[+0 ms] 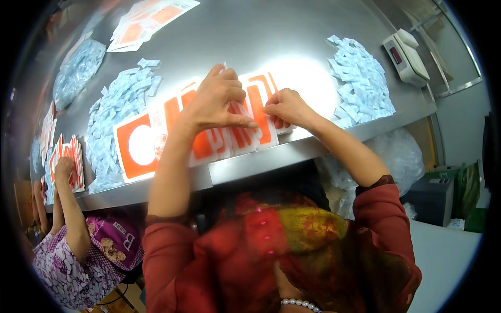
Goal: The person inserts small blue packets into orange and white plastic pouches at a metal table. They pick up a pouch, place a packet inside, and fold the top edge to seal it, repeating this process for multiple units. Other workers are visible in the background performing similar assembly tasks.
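Observation:
A row of flat orange-and-white packets (136, 146) lies overlapped like a fan along the near edge of the metal table. Over the middle of the row is my left hand (220, 99), its fingers curled and its thumb stretched toward the right. Whatever its fingertips hold is hidden by the hand; a pale packet edge shows between thumb and forefinger. At the row's right end my right hand (288, 108) pinches the edge of an orange-and-white packet (266, 125). More packets are stacked beneath that hand.
Heaps of small light-blue sachets lie left (117, 109) and right (360, 83) of the row. A white scale (407, 57) stands far right. Loose sheets (148, 23) and a clear bag (78, 73) lie far left. A co-worker's hand (64, 168) holds similar packets at left.

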A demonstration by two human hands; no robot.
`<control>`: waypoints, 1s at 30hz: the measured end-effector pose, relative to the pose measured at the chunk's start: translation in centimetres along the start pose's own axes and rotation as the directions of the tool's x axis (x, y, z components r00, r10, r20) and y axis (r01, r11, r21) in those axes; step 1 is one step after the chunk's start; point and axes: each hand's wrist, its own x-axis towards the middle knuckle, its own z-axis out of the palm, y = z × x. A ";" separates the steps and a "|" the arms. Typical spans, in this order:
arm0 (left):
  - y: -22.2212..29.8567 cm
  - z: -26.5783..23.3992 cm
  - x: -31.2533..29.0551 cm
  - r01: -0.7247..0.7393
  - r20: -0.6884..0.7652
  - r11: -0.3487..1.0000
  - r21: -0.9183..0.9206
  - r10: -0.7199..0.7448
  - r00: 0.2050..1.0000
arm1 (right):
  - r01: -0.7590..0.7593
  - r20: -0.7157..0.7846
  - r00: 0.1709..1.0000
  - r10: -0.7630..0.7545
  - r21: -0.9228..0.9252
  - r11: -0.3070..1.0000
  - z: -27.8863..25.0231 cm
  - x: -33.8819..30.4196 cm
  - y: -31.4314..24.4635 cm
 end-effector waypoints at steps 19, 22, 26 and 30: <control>-1.5 -1.9 -0.7 0.155 -0.037 0.954 -0.256 -0.170 0.985 | -0.049 0.147 0.989 -0.014 0.418 0.907 1.4 0.3 0.4; -1.3 -1.7 -0.6 0.144 -0.077 0.957 -0.250 -0.168 0.983 | 0.058 0.037 0.996 -0.079 0.393 0.918 1.1 1.5 0.3; -1.0 -2.2 -0.5 0.212 -0.047 0.939 -0.269 -0.233 0.971 | 0.199 -0.113 0.979 -0.167 0.417 0.887 -1.1 1.4 -0.8; -0.5 -1.4 0.0 0.219 -0.009 0.947 -0.233 -0.228 0.974 | 0.224 -0.143 0.974 -0.176 0.478 0.849 -1.0 2.5 0.4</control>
